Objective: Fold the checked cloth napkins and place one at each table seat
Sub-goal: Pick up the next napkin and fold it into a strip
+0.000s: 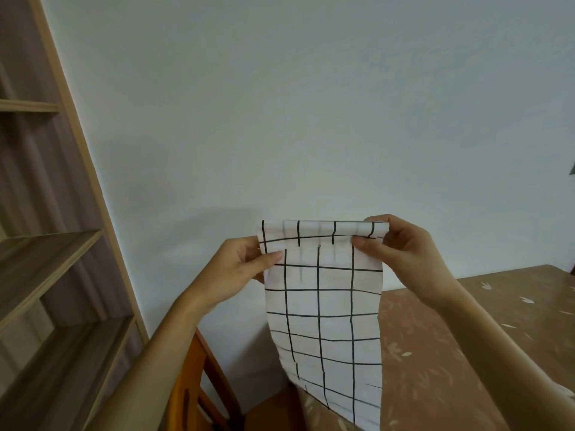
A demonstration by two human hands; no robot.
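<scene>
Two bare forearms, uncovered from the lower frame edge to the wrists, with no sleeve cuff in view. The left hand and right hand carry no rings, watch, bracelet or gloves. Short, unpainted nails show on the fingers and thumbs.

A plain pale wall fills the background. A wooden shelf unit stands at left. An orange-brown wooden chair sits beside the patterned brown counter.
</scene>
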